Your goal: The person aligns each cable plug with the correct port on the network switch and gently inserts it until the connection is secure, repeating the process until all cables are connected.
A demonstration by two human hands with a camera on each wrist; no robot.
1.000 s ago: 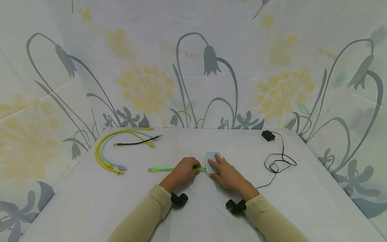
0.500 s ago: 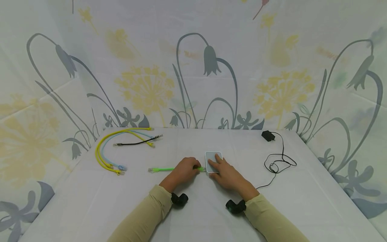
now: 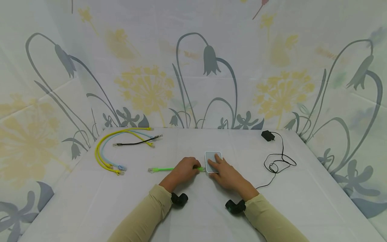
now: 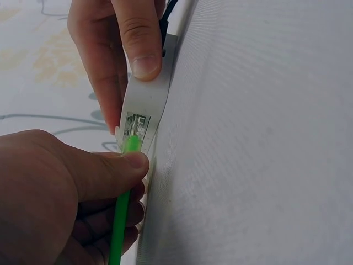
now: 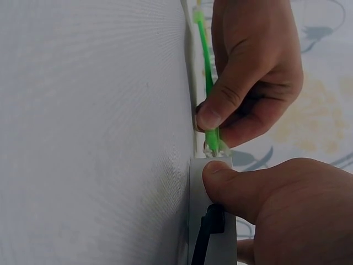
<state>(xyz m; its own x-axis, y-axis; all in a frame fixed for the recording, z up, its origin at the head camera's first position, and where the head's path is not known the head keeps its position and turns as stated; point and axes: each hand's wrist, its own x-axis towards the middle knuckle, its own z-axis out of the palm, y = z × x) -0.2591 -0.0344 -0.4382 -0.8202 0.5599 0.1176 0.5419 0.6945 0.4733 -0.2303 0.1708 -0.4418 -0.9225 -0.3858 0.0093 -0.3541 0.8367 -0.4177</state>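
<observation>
Beside the white box [image 3: 211, 157] my right hand [image 3: 228, 175] holds, my left hand [image 3: 183, 170] pinches the green cable [image 3: 165, 169], end-on to it.

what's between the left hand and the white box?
Just the green cable's plug end, running from the left hand to the port side of the white box. Both wrist views show it; whether it's seated, can't tell.
</observation>
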